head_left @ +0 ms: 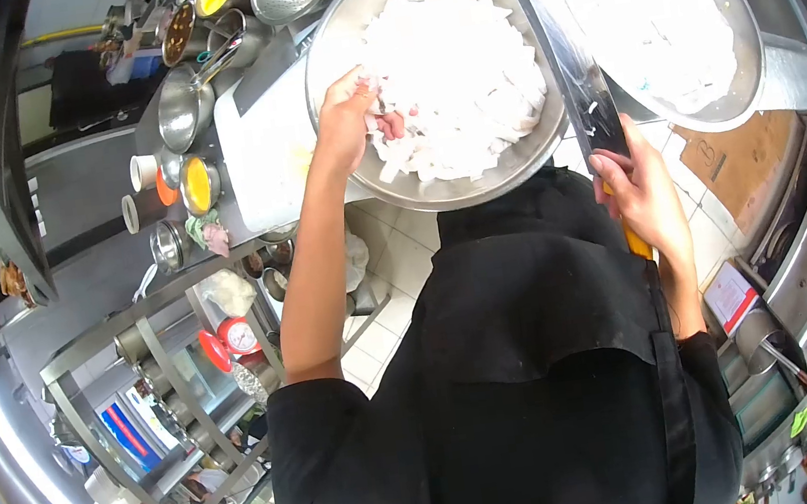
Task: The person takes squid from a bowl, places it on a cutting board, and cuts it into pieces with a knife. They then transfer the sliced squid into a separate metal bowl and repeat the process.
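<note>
A large steel bowl (325, 65) is heaped with white cut food pieces (455, 95), overexposed in the light. At its left side my left hand (349, 118) reaches in with curled fingers, white pieces showing among them. My right hand (641, 177) is wrapped around the yellow handle (636, 242) of a large knife (553, 37). The wide, dark blade points away from me, between the bowl and a steel colander (748, 59). Small white bits stick to the blade. More bright white food (663, 29) fills the colander.
A white cutting board (261, 154) lies left of the bowl. Beyond it are steel bowls (184, 108) and a container of yellow food (201, 184). A red scale (237, 335) stands on the lower shelf. Flattened cardboard (741, 165) lies on the right.
</note>
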Demonstrator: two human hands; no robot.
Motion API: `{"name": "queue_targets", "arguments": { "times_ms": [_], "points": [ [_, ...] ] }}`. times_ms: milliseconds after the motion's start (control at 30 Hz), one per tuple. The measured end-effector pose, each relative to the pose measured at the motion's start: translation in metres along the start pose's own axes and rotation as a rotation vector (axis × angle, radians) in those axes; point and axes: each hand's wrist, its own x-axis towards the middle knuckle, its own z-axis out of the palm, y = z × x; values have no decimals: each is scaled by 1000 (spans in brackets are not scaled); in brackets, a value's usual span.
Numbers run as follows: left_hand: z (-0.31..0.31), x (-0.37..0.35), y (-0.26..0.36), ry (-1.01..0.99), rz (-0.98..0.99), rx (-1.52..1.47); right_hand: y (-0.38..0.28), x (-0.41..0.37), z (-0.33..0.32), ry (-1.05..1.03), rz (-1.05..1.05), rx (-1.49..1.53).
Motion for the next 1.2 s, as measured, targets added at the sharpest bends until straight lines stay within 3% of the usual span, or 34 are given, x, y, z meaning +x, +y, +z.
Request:
{"name": "queue_targets", "arguments": {
  "times_ms": [200,300,367,500,667,700,800,867,1033,1167,1200],
  "points": [
    [-12,-7,22,60,105,-89,-7,2,1,-25,-21,8],
    [-16,-11,36,133,164,179,-7,1,4,-23,-48,-16],
    [-16,-13,45,245,275,693,-11,2,3,-6,-80,-17],
    [-18,-17,57,276,319,653,-27,-1,-5,-61,-13,-10],
    [-29,-16,71,311,516,846,-21,-2,-4,-22,-64,53],
    [-26,-17,73,303,384,617,-21,-1,-4,-22,-57,66],
    [-21,-20,88,198,314,355,-18,-2,-3,-31,-53,80],
    [-25,-22,93,164,298,334,-16,-2,-3,-33,-55,82],
    [-23,-24,105,-68,279,-150,-15,-4,-2,-31,-48,82],
    [-19,-23,110,-2,278,76,-20,-5,-1,-34,-33,91],
    [-21,-19,107,53,217,316,-19,-4,0,-44,-31,78]
  ]
}}
